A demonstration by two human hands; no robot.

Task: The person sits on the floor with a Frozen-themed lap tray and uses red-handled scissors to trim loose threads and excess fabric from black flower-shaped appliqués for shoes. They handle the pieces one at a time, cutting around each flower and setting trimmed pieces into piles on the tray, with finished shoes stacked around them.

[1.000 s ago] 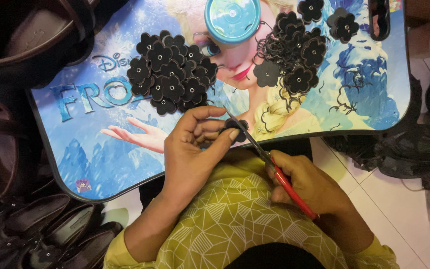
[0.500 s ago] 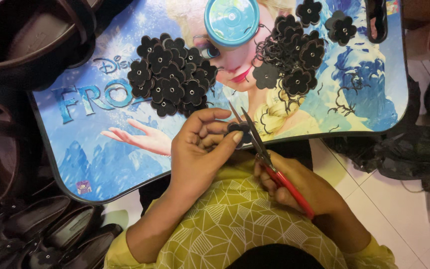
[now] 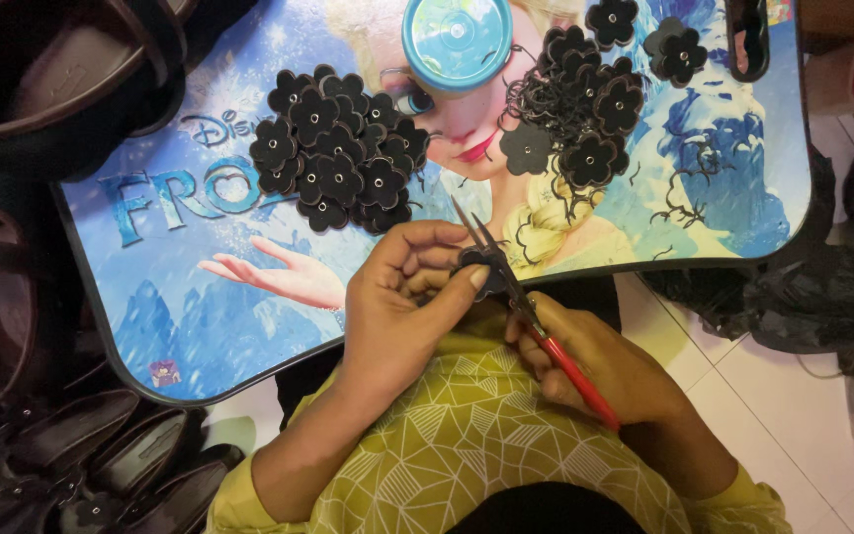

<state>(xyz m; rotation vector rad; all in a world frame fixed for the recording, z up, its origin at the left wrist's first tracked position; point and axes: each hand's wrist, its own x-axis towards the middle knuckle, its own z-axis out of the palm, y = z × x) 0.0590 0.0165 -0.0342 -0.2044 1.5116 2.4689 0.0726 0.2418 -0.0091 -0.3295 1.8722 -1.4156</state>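
Scissors (image 3: pixel 506 282) have opened slightly; right hand (image 3: pixel 600 361) grips them, left hand (image 3: pixel 402 297) fingers (image 3: pixel 467 280) pinch one black flower (image 3: pixel 481 267) at the desk (image 3: pixel 150 326) front edge; one round teal container (image 3: pixel 457 40) at the far edge.

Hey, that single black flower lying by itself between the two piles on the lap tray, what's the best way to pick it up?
Pinch the lone black flower by its lower-left petals, coming from the near, left side. It lies flat on the lap tray, and the tangled pile of flowers crowds its right edge, so only that side looks open. Its thin, flat shape probably needs a fingertip slid under a petal.
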